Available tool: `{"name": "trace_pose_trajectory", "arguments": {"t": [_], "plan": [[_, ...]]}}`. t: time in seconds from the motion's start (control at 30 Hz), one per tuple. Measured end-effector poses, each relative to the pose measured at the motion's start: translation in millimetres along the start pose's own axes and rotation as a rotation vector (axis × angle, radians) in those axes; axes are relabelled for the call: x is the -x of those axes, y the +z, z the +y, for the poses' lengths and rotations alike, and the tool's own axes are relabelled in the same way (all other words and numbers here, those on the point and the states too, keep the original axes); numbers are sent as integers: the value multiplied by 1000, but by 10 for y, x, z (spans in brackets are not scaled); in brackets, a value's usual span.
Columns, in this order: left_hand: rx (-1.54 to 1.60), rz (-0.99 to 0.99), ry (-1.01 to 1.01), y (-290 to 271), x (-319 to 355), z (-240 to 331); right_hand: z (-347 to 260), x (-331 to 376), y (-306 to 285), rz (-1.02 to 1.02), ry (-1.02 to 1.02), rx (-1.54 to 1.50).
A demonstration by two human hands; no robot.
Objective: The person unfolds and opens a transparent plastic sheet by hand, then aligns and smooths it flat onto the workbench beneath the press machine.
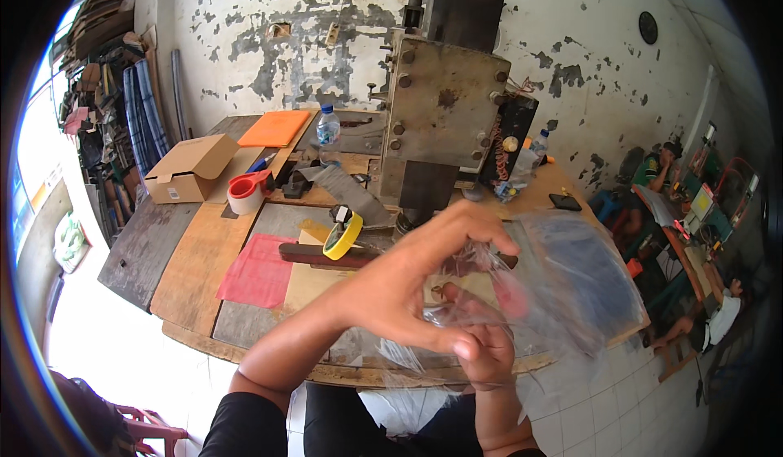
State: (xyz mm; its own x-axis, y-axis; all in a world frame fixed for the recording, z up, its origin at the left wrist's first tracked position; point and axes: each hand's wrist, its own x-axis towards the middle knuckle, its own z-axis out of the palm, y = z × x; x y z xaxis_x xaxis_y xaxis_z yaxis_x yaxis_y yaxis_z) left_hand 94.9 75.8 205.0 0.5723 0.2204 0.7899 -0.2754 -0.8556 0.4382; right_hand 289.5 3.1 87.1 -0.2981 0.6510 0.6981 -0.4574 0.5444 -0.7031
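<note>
Crumpled clear plastic film [563, 294] spreads from between my hands toward the table's right side and hangs below its front edge. My left hand [408, 281] reaches across in front, its thumb and fingers curved wide apart beside the film. Lower and partly hidden behind it, my right hand [485, 339] has bent fingers closed on the film. A yellow-rimmed tape roll [343, 235] leans on a dark bar [302, 253] left of my hands. Next to the bar lies a translucent red sheet [257, 271].
A heavy metal press [444, 114] rises at the table's middle. An opened cardboard box [192, 167], an orange folder [275, 128], a red-and-white tape dispenser [247, 192] and a water bottle [329, 130] stand left. A phone [564, 202] lies right. Two people sit at the far right.
</note>
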Motion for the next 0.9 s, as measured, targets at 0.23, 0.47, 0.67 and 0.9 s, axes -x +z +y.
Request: {"name": "trace_pose_trajectory", "arguments": {"t": [0.23, 0.47, 0.67, 0.9], "plan": [[102, -22, -160, 283, 9, 2, -162, -145, -58, 79, -211, 105], [122, -27, -222, 456, 40, -27, -208, -171, -82, 85, -283, -87], [162, 146, -133, 491, 56, -14, -197, -96, -228, 97, -290, -210], [-26, -26, -147, 389, -11, -6, -177, -98, -244, 185, -348, -210]]}}
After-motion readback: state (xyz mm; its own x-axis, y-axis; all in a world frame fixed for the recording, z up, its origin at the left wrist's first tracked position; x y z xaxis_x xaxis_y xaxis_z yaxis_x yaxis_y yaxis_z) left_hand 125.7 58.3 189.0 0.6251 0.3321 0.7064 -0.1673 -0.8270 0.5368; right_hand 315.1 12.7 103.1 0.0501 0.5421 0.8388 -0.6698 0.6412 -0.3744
